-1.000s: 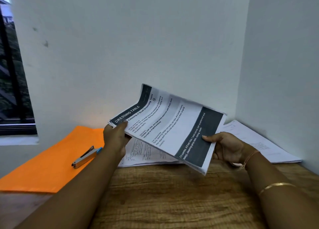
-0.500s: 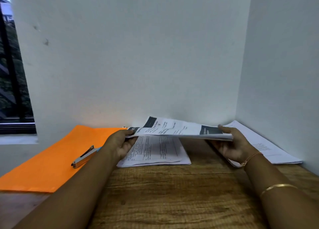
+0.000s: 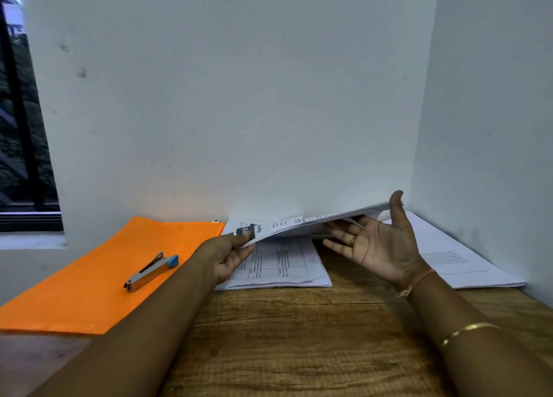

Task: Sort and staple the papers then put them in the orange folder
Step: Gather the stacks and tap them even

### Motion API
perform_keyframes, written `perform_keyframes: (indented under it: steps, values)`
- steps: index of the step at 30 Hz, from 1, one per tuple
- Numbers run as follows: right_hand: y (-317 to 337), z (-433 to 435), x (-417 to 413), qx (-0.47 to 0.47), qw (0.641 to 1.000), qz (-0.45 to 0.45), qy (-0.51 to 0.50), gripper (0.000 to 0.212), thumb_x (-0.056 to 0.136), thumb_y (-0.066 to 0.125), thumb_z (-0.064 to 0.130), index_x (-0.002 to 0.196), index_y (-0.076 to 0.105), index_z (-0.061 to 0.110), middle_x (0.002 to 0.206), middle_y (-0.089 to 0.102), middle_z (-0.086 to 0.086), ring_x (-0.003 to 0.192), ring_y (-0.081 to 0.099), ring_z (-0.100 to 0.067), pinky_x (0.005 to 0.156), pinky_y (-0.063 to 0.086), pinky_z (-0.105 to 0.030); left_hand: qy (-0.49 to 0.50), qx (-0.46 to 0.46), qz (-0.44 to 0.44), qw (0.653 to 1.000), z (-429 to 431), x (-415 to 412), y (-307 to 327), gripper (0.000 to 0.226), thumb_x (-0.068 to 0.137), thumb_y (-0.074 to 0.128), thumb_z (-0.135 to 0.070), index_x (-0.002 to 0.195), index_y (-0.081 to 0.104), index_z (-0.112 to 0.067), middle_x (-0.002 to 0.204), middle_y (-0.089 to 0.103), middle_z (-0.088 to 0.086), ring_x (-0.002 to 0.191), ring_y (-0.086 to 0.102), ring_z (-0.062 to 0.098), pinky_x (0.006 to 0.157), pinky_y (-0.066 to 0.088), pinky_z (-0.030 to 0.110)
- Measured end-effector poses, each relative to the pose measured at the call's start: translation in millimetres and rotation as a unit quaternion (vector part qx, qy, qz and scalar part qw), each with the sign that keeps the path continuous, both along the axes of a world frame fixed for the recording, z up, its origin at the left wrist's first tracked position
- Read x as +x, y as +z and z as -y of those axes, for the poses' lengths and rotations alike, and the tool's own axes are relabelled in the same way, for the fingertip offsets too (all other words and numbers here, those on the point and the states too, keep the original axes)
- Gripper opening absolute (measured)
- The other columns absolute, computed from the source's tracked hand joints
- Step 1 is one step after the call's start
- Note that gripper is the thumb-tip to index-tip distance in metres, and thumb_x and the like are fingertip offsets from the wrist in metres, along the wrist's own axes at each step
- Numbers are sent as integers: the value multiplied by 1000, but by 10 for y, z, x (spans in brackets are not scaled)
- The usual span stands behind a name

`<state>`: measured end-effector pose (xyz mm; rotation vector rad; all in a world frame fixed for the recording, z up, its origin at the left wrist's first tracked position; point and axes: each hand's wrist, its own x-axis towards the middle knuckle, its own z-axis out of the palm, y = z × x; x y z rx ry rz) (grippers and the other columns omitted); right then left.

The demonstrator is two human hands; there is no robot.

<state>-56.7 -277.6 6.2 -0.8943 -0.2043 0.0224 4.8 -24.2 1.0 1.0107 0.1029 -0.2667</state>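
In the head view the left hand (image 3: 227,256) is pinching the near left corner of a sheaf of printed papers (image 3: 314,221), with the thumb on top by the dark header band and the other fingers curled beneath. The right hand (image 3: 380,247) is lying palm up under the sheaf's right end, its fingers (image 3: 353,241) straight and spread, gripping nothing, and its thumb standing up beside the raised edge. The sheaf is hanging low and tilting up towards the right, just above a middle stack (image 3: 284,268) of form sheets lying on the wooden table (image 3: 299,336). I cannot tell whether it is touching that stack at the back. A right-hand stack (image 3: 449,259) is lying in the corner by the side wall. The orange folder (image 3: 98,283) is lying flat at the left of the table, with the stapler (image 3: 151,272) resting on top of it, no hand near it. In my judgement the sorting step is under way, with one group of sheets being handled and nothing being stapled yet. The next move is probably calling for the sheaf to be squared at its edges and steadied in one hand, freeing the other to fetch the stapler. The stapler is also needing to come off the folder before the folder can open.
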Motion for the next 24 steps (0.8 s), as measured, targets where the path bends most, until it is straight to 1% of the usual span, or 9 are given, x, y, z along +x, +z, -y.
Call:
perform_keyframes:
  steps: [2, 3, 6, 8, 11, 14, 17, 19, 24]
  values:
    - [32, -66, -5, -42, 999, -15, 15, 113, 41, 81, 68, 131, 51, 6, 129, 57, -22, 117, 57, -40, 95, 45, -57, -6, 8, 12, 1000, 29, -45, 12, 11, 89, 52, 9, 80, 55, 3, 81, 60, 12, 74, 58, 20, 47, 54, 25]
    - [46, -101, -9, -67, 997, -27, 15, 107, 45, 83, 63, 129, 52, 5, 128, 57, -23, 114, 58, -40, 93, 49, -54, -11, 10, 21, 1000, 43, -66, 17, 11, 88, 52, 9, 81, 55, 2, 81, 61, 12, 74, 59, 19, 48, 54, 24]
    - [41, -254, 4, -132, 989, -73, 4, 73, 72, 64, 52, 126, 52, 4, 123, 60, -22, 103, 65, -36, 82, 57, -44, -29, 20, 53, 998, 78, -92, 12, 9, 87, 54, 9, 85, 57, 1, 86, 63, 11, 79, 61, 17, 52, 57, 22]
    - [-2, -376, 15, -167, 981, -97, -5, 59, 77, 59, 46, 118, 55, 4, 110, 65, -21, 87, 68, -30, 71, 60, -38, -39, 33, 78, 996, 118, -110, 3, 9, 86, 55, 9, 90, 57, 1, 89, 65, 12, 81, 62, 17, 55, 57, 21]
    - [-70, -563, 26, -206, 972, -113, -24, 45, 88, 54, 46, 105, 59, 5, 88, 67, -17, 60, 64, -18, 54, 57, -27, -51, 38, 104, 993, 176, -158, -1, 17, 85, 56, 10, 101, 57, 3, 93, 66, 13, 84, 64, 18, 56, 57, 20]
    - [-112, -671, 34, -216, 969, -114, -40, 41, 93, 49, 46, 94, 61, 6, 70, 63, -11, 45, 56, -12, 43, 50, -21, -65, 35, 118, 990, 215, -195, 9, 25, 84, 58, 11, 107, 56, 3, 95, 67, 13, 84, 65, 18, 56, 57, 20]
    - [-127, -691, 48, -226, 967, -112, -48, 46, 94, 46, 46, 78, 61, 6, 56, 57, -3, 40, 49, -8, 39, 42, -17, -73, 42, 123, 989, 233, -210, 9, 21, 82, 59, 12, 102, 58, 2, 93, 67, 13, 82, 66, 18, 56, 57, 20]
    - [-128, -679, 51, -223, 967, -105, -57, 46, 95, 46, 44, 73, 59, 7, 52, 54, -1, 39, 46, -7, 38, 39, -16, -76, 54, 123, 988, 237, -210, 1, 21, 82, 61, 11, 99, 58, 0, 92, 68, 13, 79, 67, 18, 56, 57, 21]
    - [-124, -663, 44, -216, 970, -86, -75, 44, 97, 45, 39, 73, 59, 6, 51, 54, -1, 39, 46, -6, 37, 38, -16, -117, 53, 101, 987, 220, -214, 9, 13, 87, 58, 3, 99, 60, -2, 91, 69, 15, 69, 71, 23, 54, 57, 24]
